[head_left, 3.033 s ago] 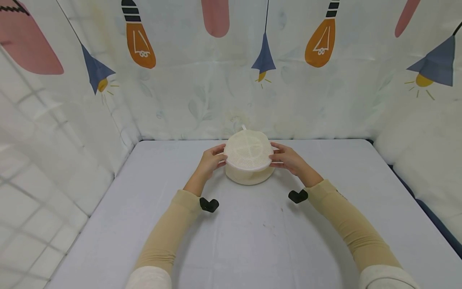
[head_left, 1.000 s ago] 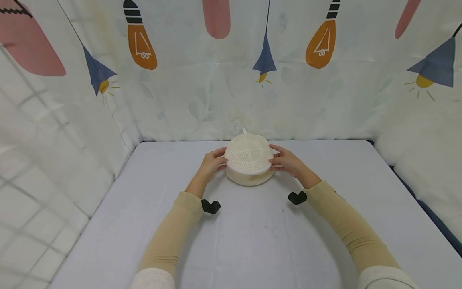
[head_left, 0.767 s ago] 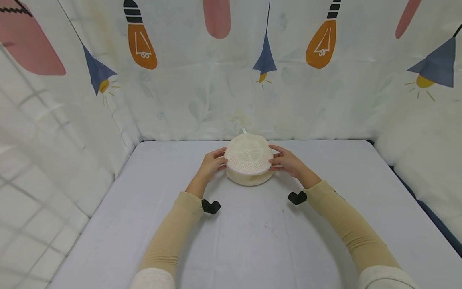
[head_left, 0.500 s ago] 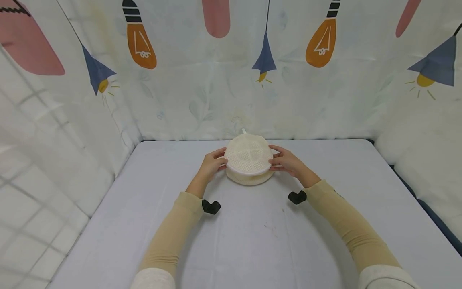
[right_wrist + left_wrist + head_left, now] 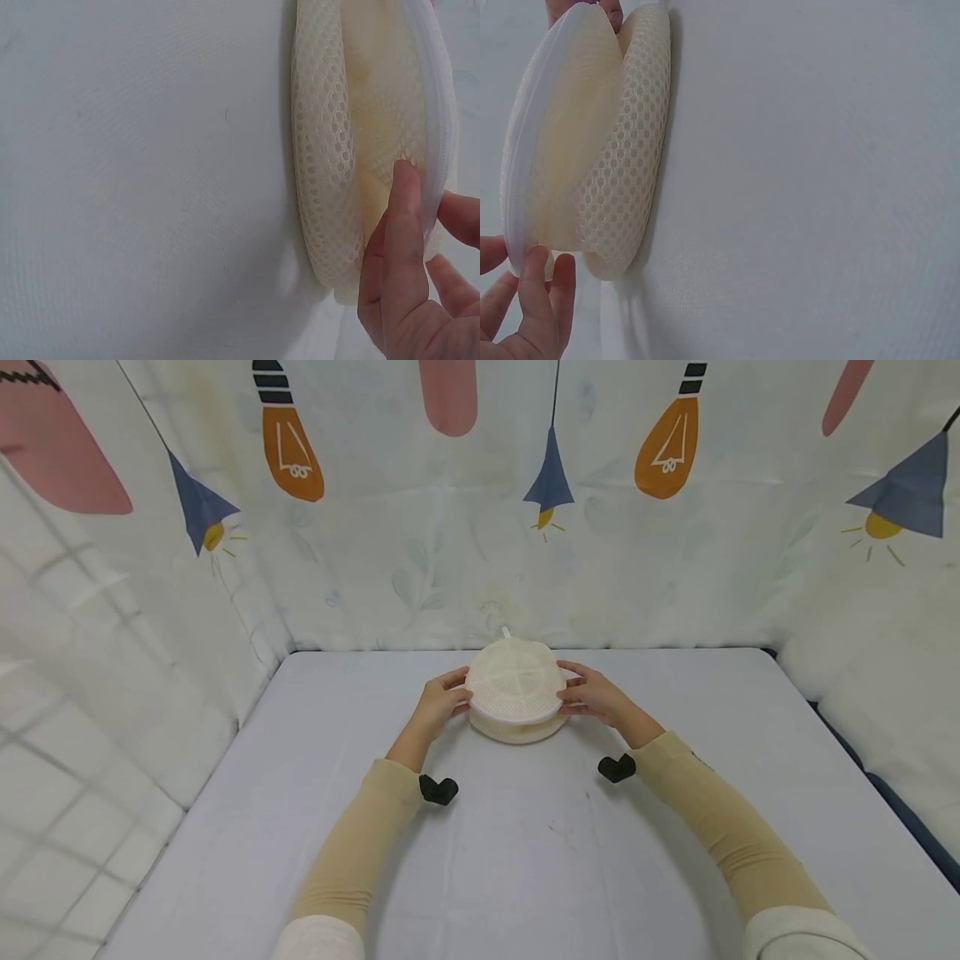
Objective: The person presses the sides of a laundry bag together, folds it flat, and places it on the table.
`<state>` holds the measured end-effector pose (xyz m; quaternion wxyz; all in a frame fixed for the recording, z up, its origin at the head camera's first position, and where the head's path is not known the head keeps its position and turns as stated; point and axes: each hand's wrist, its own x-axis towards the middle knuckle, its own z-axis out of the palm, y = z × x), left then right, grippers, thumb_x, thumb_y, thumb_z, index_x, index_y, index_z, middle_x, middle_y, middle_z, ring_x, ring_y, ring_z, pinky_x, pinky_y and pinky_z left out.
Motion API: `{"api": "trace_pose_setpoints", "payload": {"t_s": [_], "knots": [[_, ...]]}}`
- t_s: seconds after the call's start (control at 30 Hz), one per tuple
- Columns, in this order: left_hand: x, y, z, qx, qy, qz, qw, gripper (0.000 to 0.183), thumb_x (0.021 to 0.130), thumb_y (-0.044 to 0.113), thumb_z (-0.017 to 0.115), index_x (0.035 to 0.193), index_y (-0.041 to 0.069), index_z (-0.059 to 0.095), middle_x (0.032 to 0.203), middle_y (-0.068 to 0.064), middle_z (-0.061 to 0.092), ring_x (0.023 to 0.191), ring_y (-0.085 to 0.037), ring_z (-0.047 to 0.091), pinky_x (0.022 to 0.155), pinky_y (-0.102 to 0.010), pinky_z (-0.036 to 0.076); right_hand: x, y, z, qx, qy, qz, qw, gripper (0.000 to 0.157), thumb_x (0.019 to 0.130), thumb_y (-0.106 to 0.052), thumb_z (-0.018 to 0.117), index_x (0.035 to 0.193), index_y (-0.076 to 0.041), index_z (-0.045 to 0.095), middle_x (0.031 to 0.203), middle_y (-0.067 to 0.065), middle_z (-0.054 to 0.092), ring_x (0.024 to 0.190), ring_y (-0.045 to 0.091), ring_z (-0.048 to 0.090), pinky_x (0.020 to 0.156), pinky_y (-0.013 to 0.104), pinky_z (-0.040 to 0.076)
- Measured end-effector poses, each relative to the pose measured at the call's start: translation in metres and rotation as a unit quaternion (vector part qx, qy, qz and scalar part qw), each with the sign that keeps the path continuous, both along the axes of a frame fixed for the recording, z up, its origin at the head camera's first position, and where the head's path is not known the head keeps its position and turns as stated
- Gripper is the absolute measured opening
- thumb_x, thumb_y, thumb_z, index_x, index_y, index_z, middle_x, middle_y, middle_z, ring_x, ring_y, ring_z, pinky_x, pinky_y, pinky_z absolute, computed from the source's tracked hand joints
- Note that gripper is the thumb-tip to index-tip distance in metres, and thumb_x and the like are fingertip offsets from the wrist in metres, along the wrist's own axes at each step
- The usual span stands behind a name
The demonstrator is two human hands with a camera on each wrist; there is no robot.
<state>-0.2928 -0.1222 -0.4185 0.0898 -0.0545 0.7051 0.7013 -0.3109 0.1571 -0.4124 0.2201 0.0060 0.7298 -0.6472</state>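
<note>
A round cream mesh laundry bag [image 5: 516, 681] sits near the table's far edge, with a small white loop at its back. My left hand [image 5: 438, 703] pinches the left side of its upper rim, thumb outside and fingers beneath. On the opposite side my right hand [image 5: 600, 700] pinches the same rim. In the left wrist view, a white zipper band [image 5: 534, 142] runs along that rim, and the honeycomb mesh wall [image 5: 634, 142] bulges below it, folded in. The right wrist view shows the fingers [image 5: 405, 247] under the white band. The bag's underside is hidden.
A white cloth covers the table [image 5: 517, 860]. Behind it hangs a patterned curtain [image 5: 450, 568] with lamps and bulbs, and pale fabric also closes in both sides. Dark wrist-camera mounts [image 5: 438, 789] stick out from each cuff.
Since three seconds ago, the bag's upper rim has come down slightly toward its base, both hands with it. Over the last second there is hardly any movement.
</note>
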Motion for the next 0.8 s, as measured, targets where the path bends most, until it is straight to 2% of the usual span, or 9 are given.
{"api": "trace_pose_setpoints", "payload": {"t_s": [0.53,0.8], "knots": [[0.0006,0.002,-0.0007,0.007,0.003,0.007,0.9999,0.053,0.086,-0.007,0.057,0.136,0.011,0.048,0.133,-0.009,0.046,0.108,-0.021,0.052,0.087,-0.033,0.049,-0.0003,-0.0002,-0.0011,0.015,-0.002,0.0,1.0,0.07,0.089,0.002,0.058,0.148,-0.021,0.027,0.121,0.018,0.04,0.09,0.023,0.055,0.079,0.034,0.053],[0.0007,0.0019,-0.0022,0.002,0.001,0.006,1.0,0.054,0.086,-0.007,0.058,0.137,0.012,0.048,0.134,-0.009,0.045,0.108,-0.022,0.052,0.086,-0.031,0.049,-0.0011,0.0006,-0.0027,0.015,0.007,0.003,1.0,0.07,0.089,0.003,0.058,0.147,-0.019,0.027,0.121,0.018,0.041,0.089,0.023,0.056,0.079,0.034,0.053]]}}
